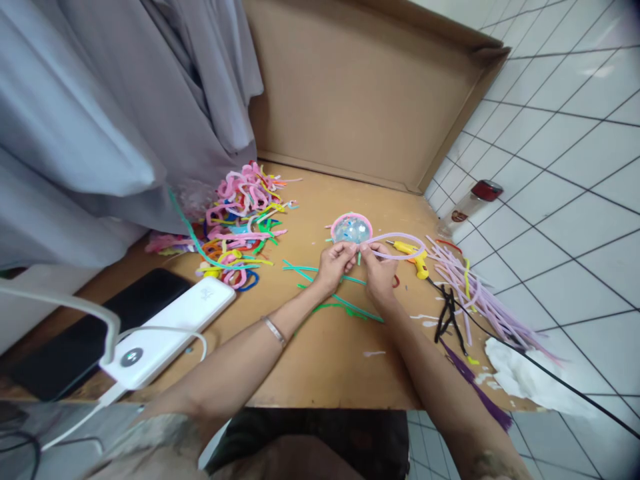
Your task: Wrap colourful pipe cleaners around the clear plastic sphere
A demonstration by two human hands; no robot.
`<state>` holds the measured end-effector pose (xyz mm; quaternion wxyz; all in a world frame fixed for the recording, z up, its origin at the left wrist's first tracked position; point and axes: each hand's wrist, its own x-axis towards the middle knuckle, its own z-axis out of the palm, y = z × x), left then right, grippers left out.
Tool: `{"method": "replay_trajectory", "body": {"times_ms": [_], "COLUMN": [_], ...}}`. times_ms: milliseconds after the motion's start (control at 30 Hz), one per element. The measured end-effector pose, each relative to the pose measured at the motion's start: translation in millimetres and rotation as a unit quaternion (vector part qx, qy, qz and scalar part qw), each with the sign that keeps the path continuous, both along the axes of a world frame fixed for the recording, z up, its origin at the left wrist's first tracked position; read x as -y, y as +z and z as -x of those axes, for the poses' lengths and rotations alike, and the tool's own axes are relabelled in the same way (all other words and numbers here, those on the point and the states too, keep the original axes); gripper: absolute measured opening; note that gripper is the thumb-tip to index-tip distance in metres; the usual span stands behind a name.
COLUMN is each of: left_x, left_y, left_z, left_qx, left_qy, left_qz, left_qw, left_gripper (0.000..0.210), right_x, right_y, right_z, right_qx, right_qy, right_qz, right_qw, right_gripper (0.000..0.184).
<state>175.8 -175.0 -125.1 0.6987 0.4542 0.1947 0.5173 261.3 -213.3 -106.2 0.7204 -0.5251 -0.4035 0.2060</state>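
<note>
One lilac stem [395, 235], fuzzy and bent into a loop, is just right of the clear, pink-rimmed dish [352, 229]; left hand [336, 265] and right hand [380, 268] pinch its dish-side end. It seems light, soft and springy, best gripped there. Farther right of the dish lies a smooth yellow glue gun [421, 265].

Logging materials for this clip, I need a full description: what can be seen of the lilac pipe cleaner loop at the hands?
The lilac pipe cleaner loop looks soft and fuzzy, bent into one long, narrow oval. It extends rightward from the fingers of the right hand, its rounded far end crossing in front of the yellow glue gun in this view. Its near end is hidden at the fingertips, so whether the left hand also grips it cannot be told.
</note>
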Motion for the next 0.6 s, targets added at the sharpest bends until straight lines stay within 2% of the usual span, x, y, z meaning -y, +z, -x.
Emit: {"method": "replay_trajectory", "body": {"times_ms": [167,433,600], "left_x": [1.5,6.4,6.8], "left_y": [-1.3,2.5,7.3], "left_z": [1.5,6.3,7.3], "left_qx": [-0.028,-0.076,-0.101], "left_qy": [0.023,0.058,0.079], "left_qz": [-0.052,-0.109,-0.106], "left_qw": [0.998,0.989,0.986], "left_gripper": [0.054,0.039,0.029], "right_x": [0.3,1.0,0.2], "right_y": [5.1,4.1,4.2], "right_z": [-1.5,-4.3,-5.6], "right_qx": [-0.05,-0.026,-0.002], "right_qy": [0.047,0.067,0.065], "right_qz": [-0.01,0.009,0.021], "right_qw": [0.998,0.997,0.998], "right_gripper": [0.029,0.03,0.035]}}
